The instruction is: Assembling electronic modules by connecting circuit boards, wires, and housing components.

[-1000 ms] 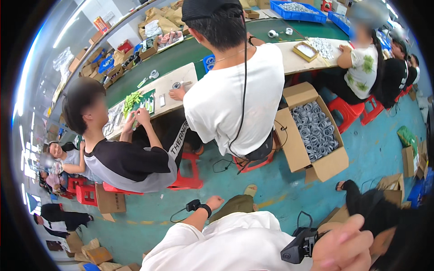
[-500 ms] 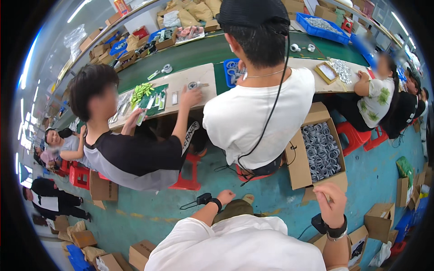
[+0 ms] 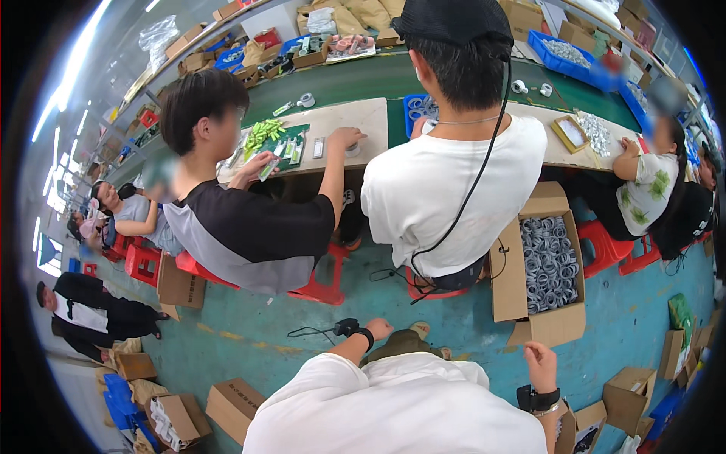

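My left hand (image 3: 379, 328) hangs in front of my body above the floor, its fingers loosely curled with nothing seen in them. A black strap with a small dark device (image 3: 346, 327) is on that wrist. My right hand (image 3: 540, 362) is held up on the right, fingers curled in, with no object showing. A dark band and a bracelet (image 3: 541, 407) circle the right wrist. Nearest to my right hand is an open cardboard box (image 3: 554, 325) filled with grey rings (image 3: 546, 265). Neither hand touches it.
Ahead, a person in a white shirt (image 3: 454, 181) and one in a black-and-grey shirt (image 3: 249, 227) sit at a workbench (image 3: 359, 113) on red stools (image 3: 321, 280). Green-and-white pieces (image 3: 265, 132) lie on the bench. Cardboard boxes (image 3: 234, 405) stand behind at left and right (image 3: 629, 393).
My right hand has lowered and moved slightly left. My left hand has hardly moved. The view has shifted, and the seated person in black and grey has turned and reaches across the bench.
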Demonstrator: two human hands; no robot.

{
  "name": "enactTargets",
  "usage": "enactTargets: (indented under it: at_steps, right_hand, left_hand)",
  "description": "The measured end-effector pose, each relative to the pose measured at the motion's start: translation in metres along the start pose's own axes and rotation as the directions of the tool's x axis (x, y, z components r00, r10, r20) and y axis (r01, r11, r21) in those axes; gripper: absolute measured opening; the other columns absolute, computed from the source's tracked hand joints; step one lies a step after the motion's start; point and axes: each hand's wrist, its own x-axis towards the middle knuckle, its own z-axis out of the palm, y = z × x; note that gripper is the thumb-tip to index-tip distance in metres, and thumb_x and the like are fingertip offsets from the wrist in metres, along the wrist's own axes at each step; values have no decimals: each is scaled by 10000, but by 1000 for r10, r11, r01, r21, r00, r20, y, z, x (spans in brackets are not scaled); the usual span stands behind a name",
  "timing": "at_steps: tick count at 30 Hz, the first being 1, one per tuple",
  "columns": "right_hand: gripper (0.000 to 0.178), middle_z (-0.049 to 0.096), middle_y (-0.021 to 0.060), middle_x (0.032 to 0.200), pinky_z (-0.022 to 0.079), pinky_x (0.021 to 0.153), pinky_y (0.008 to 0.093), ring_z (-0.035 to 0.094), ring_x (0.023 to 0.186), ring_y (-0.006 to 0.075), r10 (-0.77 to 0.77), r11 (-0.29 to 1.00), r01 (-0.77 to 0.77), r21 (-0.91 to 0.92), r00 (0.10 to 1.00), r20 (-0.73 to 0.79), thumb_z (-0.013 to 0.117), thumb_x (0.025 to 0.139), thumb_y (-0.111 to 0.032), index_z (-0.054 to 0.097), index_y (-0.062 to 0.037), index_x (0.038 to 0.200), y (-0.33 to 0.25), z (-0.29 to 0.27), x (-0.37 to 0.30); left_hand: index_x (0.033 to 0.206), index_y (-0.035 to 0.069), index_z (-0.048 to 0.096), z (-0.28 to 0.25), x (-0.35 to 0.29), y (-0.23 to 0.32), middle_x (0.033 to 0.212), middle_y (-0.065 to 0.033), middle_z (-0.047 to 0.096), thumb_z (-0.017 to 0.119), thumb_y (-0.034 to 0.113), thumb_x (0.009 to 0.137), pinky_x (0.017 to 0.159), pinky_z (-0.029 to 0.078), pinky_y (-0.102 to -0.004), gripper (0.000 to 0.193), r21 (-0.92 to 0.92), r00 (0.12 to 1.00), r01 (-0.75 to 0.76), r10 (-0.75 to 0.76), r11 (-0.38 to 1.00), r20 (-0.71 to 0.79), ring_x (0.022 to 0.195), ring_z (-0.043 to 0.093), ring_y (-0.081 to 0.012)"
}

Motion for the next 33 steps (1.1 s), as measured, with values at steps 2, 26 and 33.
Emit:
enactTargets:
  at_steps: [2, 26, 33]
  right_hand:
    - [114, 584, 49, 745, 407, 595, 211, 505, 653, 83, 28, 996, -24, -82, 999, 42, 546, 788, -52, 576, 28, 863, 11, -5, -9]
    - [112, 555, 18, 688, 399, 569, 207, 479, 613, 71, 43, 997, -43, -65, 999, -4, 554, 793, -65, 571, 25, 858, 3, -20, -7]
    - [112, 576, 35, 711, 417, 594, 211, 515, 645, 78, 35, 994, -25, -103, 995, 94, 554, 788, -58, 577, 25, 861, -8, -2, 11]
  left_hand:
    - [854, 57, 639, -1, 2, 15, 885, -154, 610, 527, 349, 748, 762, 439, -397, 331, 22, 999, -11, 10, 1000, 36, 848, 565, -326]
    - [839, 48, 641, 3, 20, 42, 861, -168, 613, 534, 329, 756, 744, 446, -396, 312, -79, 997, -70, 68, 994, -24, 832, 573, -329]
    - [838, 44, 638, 12, 16, 11, 856, -168, 612, 532, 324, 751, 741, 446, -393, 312, -115, 1000, -12, 10, 993, -18, 829, 573, -325]
